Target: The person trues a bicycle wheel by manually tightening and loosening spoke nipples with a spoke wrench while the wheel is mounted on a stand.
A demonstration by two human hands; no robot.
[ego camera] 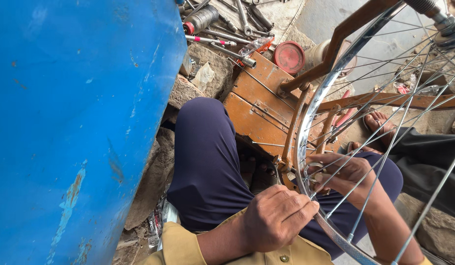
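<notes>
steel bicycle wheel rim (302, 128) stood upright in a rusty truing stand (266, 105). left hand (279, 216) gripped the rim, fingers curled, steadying it; right hand (342, 174) pinched what seemed a spoke tool.

The rim (306, 122) is bright, glossy metal, its spokes (384, 147) thin shiny wire. At 12 o'clock lie dull steel wrenches (242, 19) and a matt red lid (289, 57). The stand (266, 105) at centre is rusty brown metal, rough. At 9 o'clock the blue panel (75, 122) shows chipped, scuffed paint. The trousers (208, 162) are smooth navy cloth; the rocks (154, 176) are coarse.
</notes>
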